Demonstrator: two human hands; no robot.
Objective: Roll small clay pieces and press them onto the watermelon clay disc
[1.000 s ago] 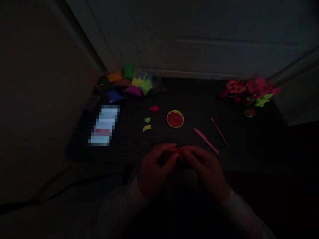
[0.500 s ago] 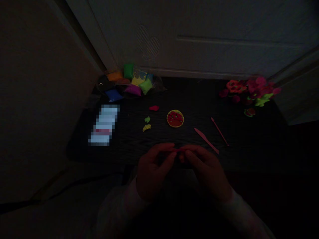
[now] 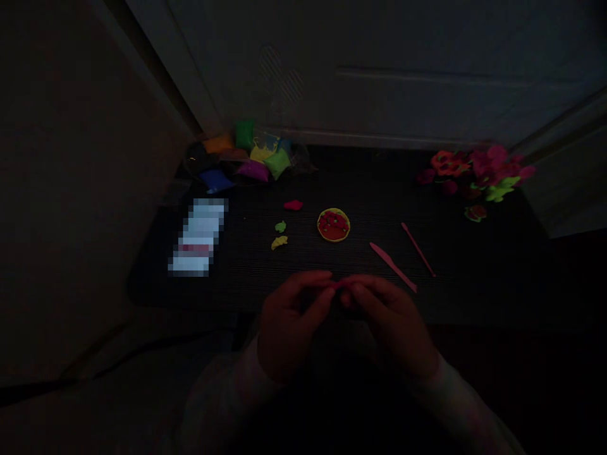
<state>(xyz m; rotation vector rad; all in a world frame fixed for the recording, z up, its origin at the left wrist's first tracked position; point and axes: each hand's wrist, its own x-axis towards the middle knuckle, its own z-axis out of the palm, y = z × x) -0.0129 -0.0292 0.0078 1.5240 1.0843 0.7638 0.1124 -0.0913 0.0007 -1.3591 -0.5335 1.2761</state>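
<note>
Between my fingertips, above the table's front edge, is a small piece of pink-red modelling clay [image 3: 339,285]. My left hand [image 3: 294,322] pinches one end of it, and my right hand [image 3: 393,322] pinches the other. Fingers cover most of the piece. Beyond my hands lies a round yellow-rimmed clay disc [image 3: 333,234] with a red middle and small green bits. Left of the disc are a pink-red clay lump [image 3: 293,205], a small green clay piece [image 3: 280,226] and a yellow one [image 3: 279,242].
On the dark table [image 3: 246,278], a pink plastic knife [image 3: 393,267] and a thin pink modelling tool [image 3: 418,249] lie to the right. Bright clay flowers [image 3: 488,167] stand back right. Bagged coloured clay packs [image 3: 256,158] sit back left, behind a pixelated bright rectangle [image 3: 199,237].
Both hands stay almost in place, still pinching the pink-red clay, with only slight shifts of the right fingers. The picture is a little darker. Nothing on the table has moved.
</note>
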